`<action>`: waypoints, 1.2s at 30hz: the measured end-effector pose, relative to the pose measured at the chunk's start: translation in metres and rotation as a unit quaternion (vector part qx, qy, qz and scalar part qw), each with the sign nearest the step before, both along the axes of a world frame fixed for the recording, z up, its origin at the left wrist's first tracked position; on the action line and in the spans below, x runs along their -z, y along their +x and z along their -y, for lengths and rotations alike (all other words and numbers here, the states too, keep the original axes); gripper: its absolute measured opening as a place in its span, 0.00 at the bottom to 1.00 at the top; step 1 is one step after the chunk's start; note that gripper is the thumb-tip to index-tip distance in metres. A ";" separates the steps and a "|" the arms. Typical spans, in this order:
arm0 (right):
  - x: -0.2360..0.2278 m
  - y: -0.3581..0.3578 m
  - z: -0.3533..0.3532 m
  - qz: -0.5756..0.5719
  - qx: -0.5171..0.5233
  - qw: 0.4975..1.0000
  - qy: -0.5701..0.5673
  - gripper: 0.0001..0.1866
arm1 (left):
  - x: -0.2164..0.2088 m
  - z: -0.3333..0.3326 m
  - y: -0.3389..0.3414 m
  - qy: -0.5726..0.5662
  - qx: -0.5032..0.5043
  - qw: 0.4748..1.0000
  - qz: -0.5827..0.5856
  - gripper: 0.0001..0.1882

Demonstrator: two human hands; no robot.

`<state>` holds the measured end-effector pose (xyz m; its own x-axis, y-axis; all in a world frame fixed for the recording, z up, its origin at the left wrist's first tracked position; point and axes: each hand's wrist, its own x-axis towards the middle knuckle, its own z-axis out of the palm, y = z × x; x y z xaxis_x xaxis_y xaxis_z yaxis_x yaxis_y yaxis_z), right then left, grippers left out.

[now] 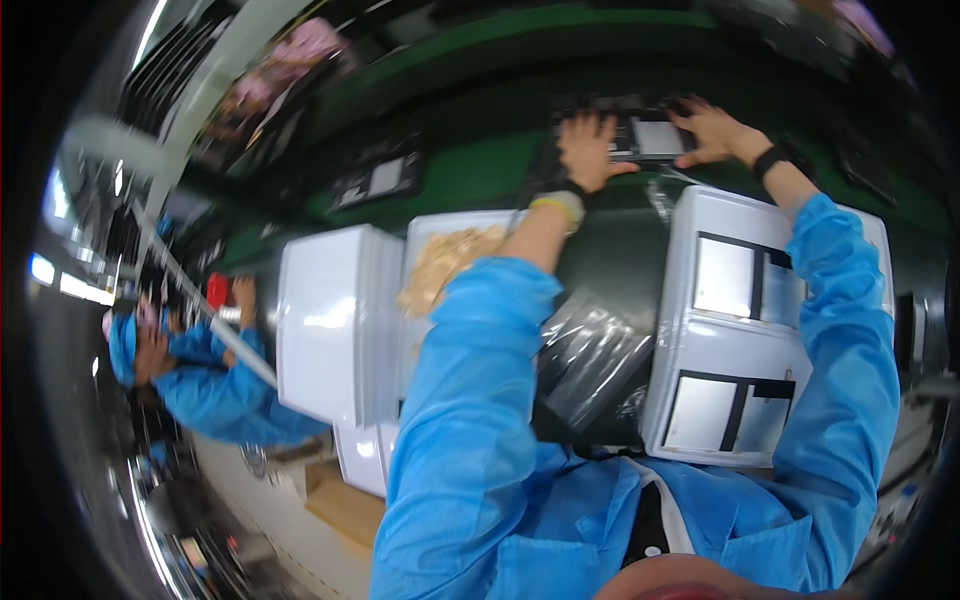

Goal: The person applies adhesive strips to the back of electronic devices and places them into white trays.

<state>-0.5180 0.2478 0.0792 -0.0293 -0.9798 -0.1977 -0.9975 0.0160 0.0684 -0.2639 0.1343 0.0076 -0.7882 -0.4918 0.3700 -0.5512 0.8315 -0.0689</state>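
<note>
Far across the green worktop (450,165), both arms stretched out. Near right, white tray (735,330) with flat panels; left, white bins (335,320), one with tan chips. Between, clear bags (590,355). Far off, dark tray (640,135): left hand (590,148) spread flat on its left, fingers open; right hand (712,130) pressing its right edge, fingers splayed.

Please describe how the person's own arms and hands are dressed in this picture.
Both arms wear loose bright blue smock sleeves. The left hand is bare, with a yellowish-white band and a dark strap at its wrist. The right hand is bare too, with a black wristband.
</note>
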 end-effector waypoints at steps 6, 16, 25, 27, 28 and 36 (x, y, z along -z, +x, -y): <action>-0.008 0.015 -0.002 0.038 -0.025 0.999 -0.030 0.51 | -0.035 0.004 0.048 0.240 0.070 0.967 -0.047 0.40; -0.046 0.065 0.000 0.151 -0.105 0.975 -0.128 0.31 | -0.131 -0.121 0.260 0.319 0.016 0.947 0.001 0.24; -0.048 0.214 -0.059 0.264 -0.340 0.882 -0.192 0.23 | -0.064 -0.270 0.253 0.195 0.071 0.978 -0.017 0.40; -0.048 0.221 -0.064 0.310 -0.303 0.889 -0.146 0.22 | -0.060 -0.265 0.253 0.192 0.098 0.976 -0.032 0.34; -0.048 0.222 -0.066 0.315 -0.308 0.885 -0.150 0.22 | -0.060 -0.262 0.252 0.199 0.105 0.974 -0.019 0.27; -0.063 0.215 -0.074 0.750 -0.094 0.641 0.129 0.42 | -0.104 -0.197 0.267 0.549 0.018 0.727 -0.411 0.11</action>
